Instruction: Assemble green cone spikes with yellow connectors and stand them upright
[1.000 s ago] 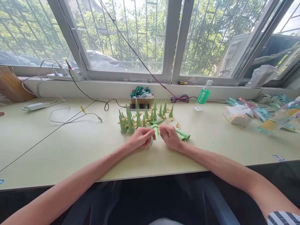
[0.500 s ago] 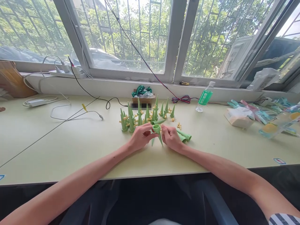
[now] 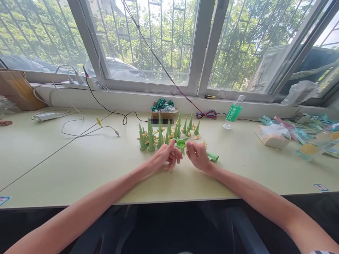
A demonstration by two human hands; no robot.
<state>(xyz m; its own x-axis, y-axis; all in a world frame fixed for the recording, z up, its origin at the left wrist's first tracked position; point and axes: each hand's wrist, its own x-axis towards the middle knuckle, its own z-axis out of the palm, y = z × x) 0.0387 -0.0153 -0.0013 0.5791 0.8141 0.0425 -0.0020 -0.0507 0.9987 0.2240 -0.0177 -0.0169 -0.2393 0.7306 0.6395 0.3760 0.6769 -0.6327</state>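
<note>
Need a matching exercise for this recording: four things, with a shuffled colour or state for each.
1. Cone between left hand and right hand
2. Standing cones
3. Bottle
4. Power strip

A. White
B. Pointed ends up
C. Clear, green-labelled
D. Open end up

Pairs: 1-D, 2-B, 3-C, 4-A
</note>
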